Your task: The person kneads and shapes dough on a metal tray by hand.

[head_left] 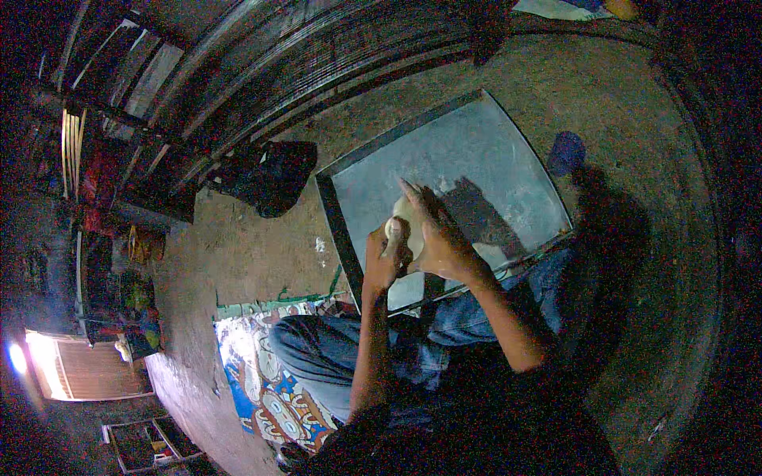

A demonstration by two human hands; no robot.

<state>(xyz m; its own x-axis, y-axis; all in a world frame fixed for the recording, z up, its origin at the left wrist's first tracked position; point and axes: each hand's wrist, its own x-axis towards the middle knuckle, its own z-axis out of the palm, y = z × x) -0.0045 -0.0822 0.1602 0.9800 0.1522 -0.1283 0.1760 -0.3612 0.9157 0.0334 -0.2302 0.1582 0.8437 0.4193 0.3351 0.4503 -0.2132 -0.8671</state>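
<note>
A pale, smooth, rounded lump [406, 216] is between my two hands, raised over a shallow square tray [389, 155] with dark raised sides. My left hand [385, 252] is closed around its near left side, the thumb on top. Along the right side of the lump lies my right hand [446, 247], its fingers fairly straight and pressed against it. The lump looks like dough or clay, but I cannot tell which. Part of it is hidden by my fingers. Shadows of my hands fall on the tray's grey, faintly smeared bottom.
My jeans-covered legs [325, 349] are folded at the tray's near edge. A dark bag [287, 176] lies on the floor left of the tray, a blue-purple cup [566, 153] to its right. A patterned mat [278, 397] is at lower left; slatted wooden framing [214, 99] runs along the far left.
</note>
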